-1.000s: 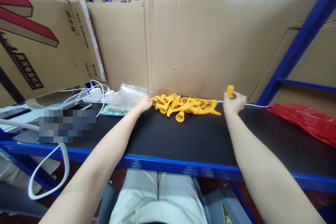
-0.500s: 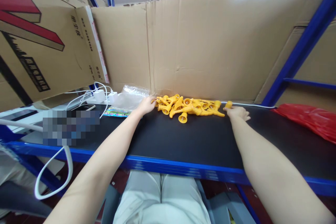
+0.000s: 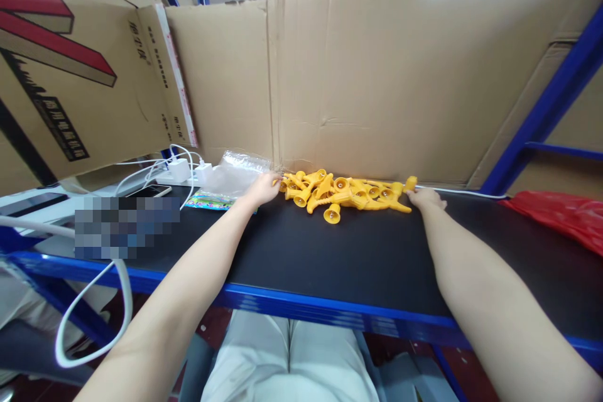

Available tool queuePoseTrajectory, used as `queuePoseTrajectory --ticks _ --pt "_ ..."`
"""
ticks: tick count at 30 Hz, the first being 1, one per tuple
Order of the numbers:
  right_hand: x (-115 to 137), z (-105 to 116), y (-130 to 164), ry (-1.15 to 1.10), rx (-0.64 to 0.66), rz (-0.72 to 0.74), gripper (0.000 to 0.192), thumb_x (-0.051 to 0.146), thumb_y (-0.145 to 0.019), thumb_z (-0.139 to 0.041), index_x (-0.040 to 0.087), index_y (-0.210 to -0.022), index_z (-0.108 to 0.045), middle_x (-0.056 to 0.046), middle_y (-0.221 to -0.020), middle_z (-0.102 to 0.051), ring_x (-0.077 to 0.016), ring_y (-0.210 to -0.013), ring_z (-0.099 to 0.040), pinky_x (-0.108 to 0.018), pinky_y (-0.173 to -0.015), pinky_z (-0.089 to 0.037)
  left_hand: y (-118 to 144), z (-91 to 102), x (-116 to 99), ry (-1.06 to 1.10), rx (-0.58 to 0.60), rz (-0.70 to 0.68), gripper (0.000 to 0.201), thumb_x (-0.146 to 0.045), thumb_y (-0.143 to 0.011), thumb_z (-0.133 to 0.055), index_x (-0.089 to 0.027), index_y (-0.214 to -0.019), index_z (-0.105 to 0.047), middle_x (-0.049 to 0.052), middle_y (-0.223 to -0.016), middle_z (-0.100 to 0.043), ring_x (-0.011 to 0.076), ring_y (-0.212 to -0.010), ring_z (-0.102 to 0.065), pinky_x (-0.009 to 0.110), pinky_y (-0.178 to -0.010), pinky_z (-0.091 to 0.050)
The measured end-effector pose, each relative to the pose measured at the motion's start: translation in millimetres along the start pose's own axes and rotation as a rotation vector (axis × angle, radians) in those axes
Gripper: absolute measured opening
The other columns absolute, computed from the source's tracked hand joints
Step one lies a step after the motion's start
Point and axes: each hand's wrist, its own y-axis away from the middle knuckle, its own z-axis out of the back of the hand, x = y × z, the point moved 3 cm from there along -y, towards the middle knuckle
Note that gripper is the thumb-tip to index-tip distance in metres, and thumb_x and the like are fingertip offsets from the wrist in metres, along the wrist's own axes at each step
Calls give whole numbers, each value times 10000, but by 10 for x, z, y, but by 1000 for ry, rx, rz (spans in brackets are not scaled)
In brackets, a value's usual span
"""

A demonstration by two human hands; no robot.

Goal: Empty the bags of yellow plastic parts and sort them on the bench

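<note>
A pile of yellow plastic pieces with bell-shaped cups (image 3: 351, 195) lies along the back of the black tabletop. Several cups show a small shiny spot at their centre, and one yellow cup (image 3: 331, 214) faces me at the front. At the pile's left end my left hand (image 3: 264, 188) has its fingers closed on the edge of a yellow piece; the fingertips are partly hidden. My right hand (image 3: 428, 198) is at the right end, thumb and fingers closed on an upright yellow piece (image 3: 411, 183) that touches or nearly touches the pile.
Behind the pile stands a cardboard wall (image 3: 377, 88). Left of it lie a clear plastic bag (image 3: 235, 171), a colourful packet (image 3: 210, 200), white chargers (image 3: 179, 169) with cables and a phone. A red plastic bag (image 3: 558, 213) is at the right. A blue rail (image 3: 330, 311) edges the table.
My right hand has brought its yellow piece in close to the pile's right end. The left hand stays at the left end. The view has shifted slightly.
</note>
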Motion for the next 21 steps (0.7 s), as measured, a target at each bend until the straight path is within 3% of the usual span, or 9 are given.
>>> queuePoseTrajectory --ticks 8,14,18,21 --pt "15 -48 -26 28 73 140 378 326 -832 -489 191 -1153 -636 -175 -1235 -584 -360 -1184 -504 -610 -1007 -275 33 40 -45 32 -22 -17 369 -182 -839 -398 -137 -1067 -685 87 -1131 -668 216 -1062 -604 317 -959 -452" --pt "31 94 126 -92 -120 175 361 397 -853 -444 147 -1021 -644 -185 -1099 -635 -307 -1067 -582 -422 -879 -449 20 19 -25 49 -73 -57 348 -146 -818 -415 -127 -1029 -691 96 -1093 -679 210 -1035 -615 316 -944 -459" --pt "112 64 130 -101 -17 238 500 578 -744 -562 145 -986 -625 -177 -1063 -641 -302 -1010 -601 -386 -820 -466 15 39 -46 66 -124 -89 331 -124 -809 -428 -132 -1012 -690 93 -1062 -690 204 -1003 -625 327 -925 -472" --pt "206 16 87 -121 -3 312 569 519 -647 -690 115 -1038 -606 -173 -1050 -643 -272 -967 -613 -340 -779 -474 9 59 -55 75 -183 -126 319 -116 -802 -436 -128 -996 -689 93 -1034 -694 200 -993 -626 327 -915 -478"
